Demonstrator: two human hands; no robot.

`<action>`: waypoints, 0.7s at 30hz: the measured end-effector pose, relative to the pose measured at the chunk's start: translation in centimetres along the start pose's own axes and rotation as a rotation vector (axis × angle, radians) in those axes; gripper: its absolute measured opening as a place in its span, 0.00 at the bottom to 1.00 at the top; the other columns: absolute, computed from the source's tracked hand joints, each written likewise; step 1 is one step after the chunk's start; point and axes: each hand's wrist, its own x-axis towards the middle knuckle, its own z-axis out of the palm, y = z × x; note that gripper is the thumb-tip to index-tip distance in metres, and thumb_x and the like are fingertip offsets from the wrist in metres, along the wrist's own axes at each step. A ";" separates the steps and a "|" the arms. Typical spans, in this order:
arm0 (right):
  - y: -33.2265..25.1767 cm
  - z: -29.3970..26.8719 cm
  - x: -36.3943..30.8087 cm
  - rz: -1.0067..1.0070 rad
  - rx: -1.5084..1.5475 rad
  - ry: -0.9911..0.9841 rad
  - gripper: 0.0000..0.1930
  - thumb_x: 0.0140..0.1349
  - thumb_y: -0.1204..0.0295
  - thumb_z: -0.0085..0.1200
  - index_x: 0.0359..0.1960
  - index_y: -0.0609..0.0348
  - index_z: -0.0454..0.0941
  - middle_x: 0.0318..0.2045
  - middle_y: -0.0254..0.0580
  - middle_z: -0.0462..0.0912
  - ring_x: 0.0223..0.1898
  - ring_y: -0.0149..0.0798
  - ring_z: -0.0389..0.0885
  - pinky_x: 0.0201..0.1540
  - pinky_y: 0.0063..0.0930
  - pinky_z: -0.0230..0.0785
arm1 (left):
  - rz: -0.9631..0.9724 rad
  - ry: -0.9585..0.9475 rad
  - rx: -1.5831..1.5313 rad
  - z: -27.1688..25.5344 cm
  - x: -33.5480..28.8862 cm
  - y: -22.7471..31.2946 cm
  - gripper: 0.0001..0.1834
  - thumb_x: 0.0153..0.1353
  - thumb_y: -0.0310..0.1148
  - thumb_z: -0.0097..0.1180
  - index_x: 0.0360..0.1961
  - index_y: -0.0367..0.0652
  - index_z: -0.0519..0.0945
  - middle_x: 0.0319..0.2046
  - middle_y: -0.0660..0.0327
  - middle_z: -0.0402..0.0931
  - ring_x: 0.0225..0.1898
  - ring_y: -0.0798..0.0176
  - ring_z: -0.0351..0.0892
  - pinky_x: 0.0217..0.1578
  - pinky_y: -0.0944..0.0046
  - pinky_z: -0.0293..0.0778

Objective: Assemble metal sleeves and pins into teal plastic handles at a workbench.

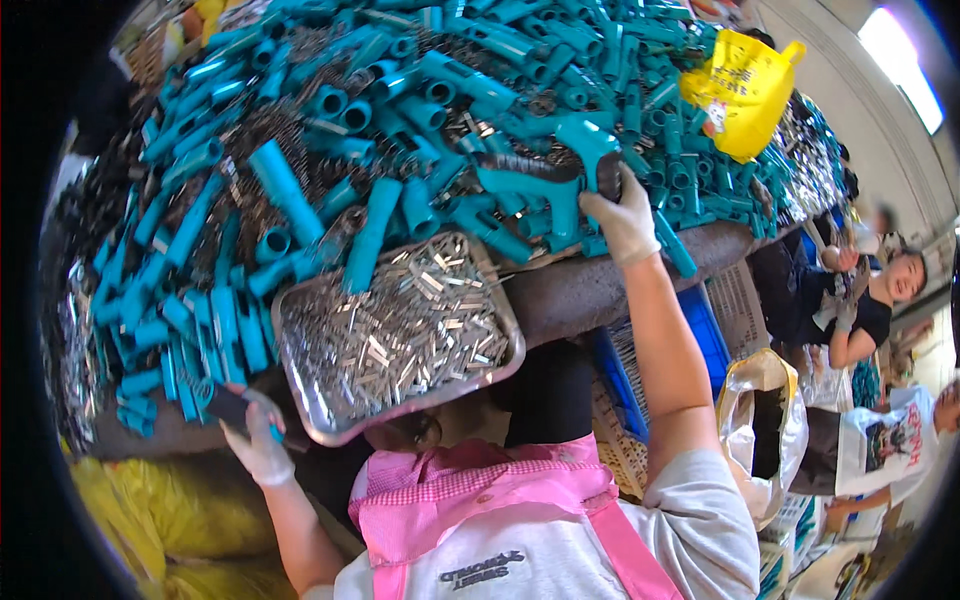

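Pt-hidden behind R hand [625, 218]: black end of teal housing [588, 142], clasped w/ curled fingers over heap's near side. Pinched in half-closed L hand [264, 447], left of tray [420, 404]: dark piece [228, 405], blurry, exact shape unclear. Thin white gloves; smooth plastic tubes [284, 190]; shiny metal slivers [425, 325] in tray, blocking table edge. Crinkly yellow bag [745, 95] atop heap; blue bin [708, 335] pt-covered by R forearm.
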 end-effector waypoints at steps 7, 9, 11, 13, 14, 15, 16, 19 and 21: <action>-2.9 2.9 -4.6 -0.333 -0.404 0.178 0.22 0.52 0.66 0.62 0.46 0.60 0.69 0.34 0.48 0.77 0.33 0.41 0.76 0.40 0.35 0.70 | -0.291 0.032 -0.003 1.0 -7.4 2.5 0.12 0.57 0.22 0.55 0.41 0.41 0.69 0.21 0.65 0.68 0.13 0.72 0.65 0.14 0.69 0.64; -4.8 1.9 -6.2 -0.261 -0.321 0.005 0.20 0.52 0.69 0.60 0.46 0.60 0.69 0.32 0.43 0.78 0.32 0.38 0.75 0.38 0.32 0.69 | -0.248 -0.088 0.258 0.5 -9.1 2.5 0.16 0.53 0.25 0.61 0.43 0.38 0.72 0.28 0.64 0.74 0.27 0.67 0.76 0.30 0.67 0.73; -7.1 0.0 -9.0 0.001 0.070 -0.635 0.14 0.50 0.72 0.58 0.39 0.60 0.72 0.28 0.33 0.76 0.29 0.25 0.73 0.34 0.22 0.67 | 0.019 -0.352 0.589 1.7 -9.0 4.8 0.22 0.48 0.31 0.66 0.45 0.38 0.74 0.35 0.57 0.78 0.35 0.61 0.79 0.39 0.64 0.73; -9.4 0.1 -13.1 0.071 0.208 -0.836 0.16 0.51 0.67 0.62 0.36 0.61 0.71 0.26 0.32 0.76 0.28 0.24 0.72 0.33 0.19 0.66 | 0.122 -0.507 0.605 2.5 -9.3 6.5 0.22 0.46 0.32 0.67 0.43 0.41 0.75 0.32 0.51 0.78 0.35 0.50 0.81 0.37 0.61 0.75; -9.3 -0.2 -14.0 0.081 0.252 -0.944 0.17 0.51 0.66 0.63 0.36 0.62 0.71 0.27 0.32 0.76 0.28 0.24 0.72 0.33 0.18 0.66 | 0.097 -0.538 0.587 2.6 -9.7 6.8 0.21 0.46 0.32 0.67 0.42 0.42 0.74 0.31 0.51 0.78 0.34 0.49 0.81 0.35 0.61 0.75; -9.3 0.2 -14.9 0.025 0.300 -1.029 0.20 0.51 0.64 0.64 0.39 0.63 0.71 0.27 0.31 0.76 0.28 0.24 0.73 0.32 0.17 0.66 | 0.072 -0.573 0.565 2.4 -10.2 7.0 0.20 0.46 0.32 0.66 0.42 0.43 0.74 0.30 0.51 0.78 0.33 0.48 0.80 0.34 0.60 0.75; -9.8 0.4 -15.8 0.094 0.294 -1.056 0.20 0.52 0.65 0.64 0.40 0.64 0.72 0.27 0.31 0.77 0.29 0.24 0.73 0.32 0.18 0.66 | 0.071 -0.598 0.602 2.0 -10.8 7.0 0.20 0.47 0.33 0.65 0.42 0.44 0.74 0.29 0.51 0.78 0.33 0.48 0.80 0.33 0.60 0.75; -11.5 1.3 -17.3 0.200 0.233 -1.122 0.20 0.52 0.66 0.64 0.42 0.65 0.73 0.28 0.32 0.78 0.29 0.24 0.73 0.33 0.21 0.67 | 0.034 -0.715 0.644 1.1 -11.9 7.1 0.20 0.46 0.34 0.64 0.42 0.46 0.74 0.28 0.50 0.77 0.32 0.47 0.79 0.32 0.57 0.74; -11.6 2.2 -17.9 0.067 -0.003 -1.289 0.20 0.51 0.65 0.65 0.41 0.61 0.74 0.27 0.35 0.78 0.29 0.27 0.72 0.35 0.27 0.67 | -0.023 -0.806 0.609 0.6 -12.5 7.7 0.21 0.46 0.36 0.63 0.43 0.47 0.73 0.29 0.50 0.78 0.32 0.47 0.79 0.33 0.56 0.74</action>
